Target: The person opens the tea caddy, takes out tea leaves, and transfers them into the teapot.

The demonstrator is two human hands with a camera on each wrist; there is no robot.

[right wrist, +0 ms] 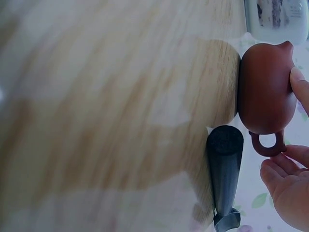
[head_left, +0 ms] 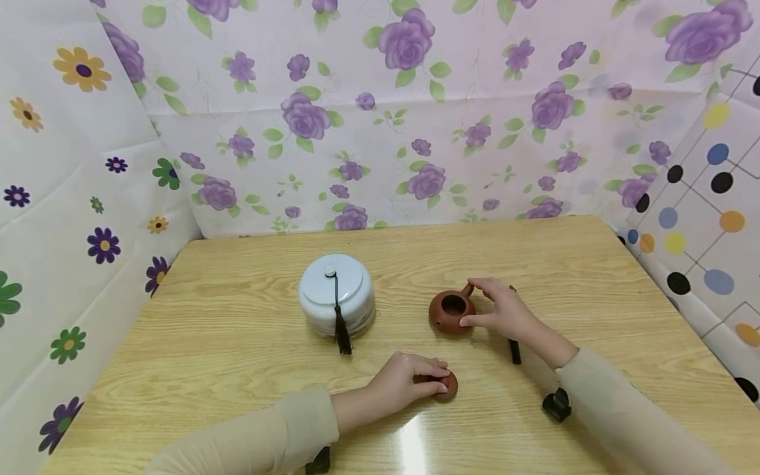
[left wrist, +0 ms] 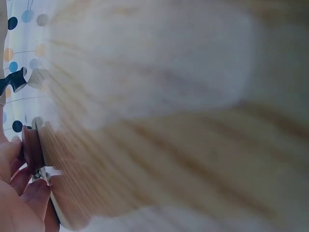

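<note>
My left hand pinches a small reddish-brown teapot lid low over the table, near its front middle. The left wrist view shows the same lid edge-on between the fingertips. Beyond it stands an uncovered clay teapot, its round mouth facing up. My right hand holds this teapot, thumb against the body and fingers at the handle. From the right wrist, the teapot appears sideways, with the handle loop touched by the fingers. Part of its side is hidden by the thumb.
A pale blue lidded jar with a black tassel stands left of the teapot. Partly behind the right hand lies a slim black-handled tool, its kind unclear. Patterned cloth closes off the back and sides of the wooden table.
</note>
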